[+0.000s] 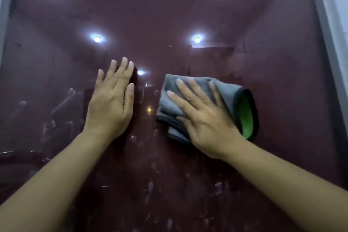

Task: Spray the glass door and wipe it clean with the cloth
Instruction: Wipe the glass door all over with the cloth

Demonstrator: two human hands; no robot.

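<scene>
The dark reddish glass door (169,15) fills the view and mirrors several ceiling lights. My left hand (111,103) lies flat on the glass left of centre, fingers spread, holding nothing. My right hand (203,118) presses a folded grey cloth (224,92) with a green inner side flat against the glass, just right of centre. The fingers lie stretched over the cloth. Smears and whitish marks (150,184) show on the glass below both hands. No spray bottle is in view.
A pale grey door frame (327,24) runs down the right edge, and another strip of frame (3,15) borders the left edge. Dim reflections of room furniture show in the lower left of the glass.
</scene>
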